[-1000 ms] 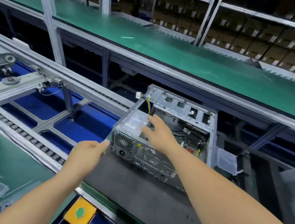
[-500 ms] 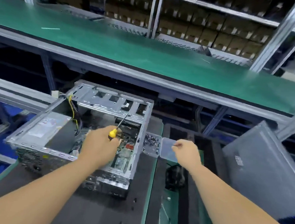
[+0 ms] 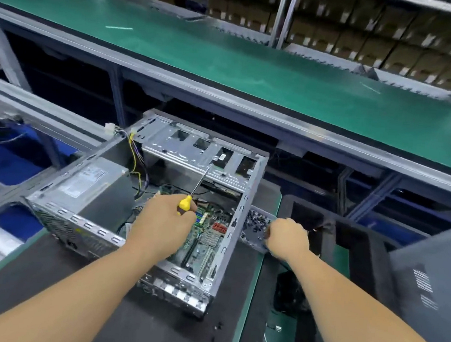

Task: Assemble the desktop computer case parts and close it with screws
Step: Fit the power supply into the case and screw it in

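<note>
My left hand [image 3: 163, 226] grips the screwdriver [image 3: 189, 195] mid-frame; my right hand [image 3: 286, 239] curls into the screw tray [image 3: 254, 222], whether pinching one I cannot tell, for tiny, slippery screws to fix the stiff, heavy case [image 3: 144, 207]

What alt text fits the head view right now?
A person's left hand grips a yellow-handled screwdriver over an open grey metal desktop computer case lying on a black mat, while the right hand reaches into a clear plastic tray of dark screws beside the case. A grey side panel leans at the right.
</note>
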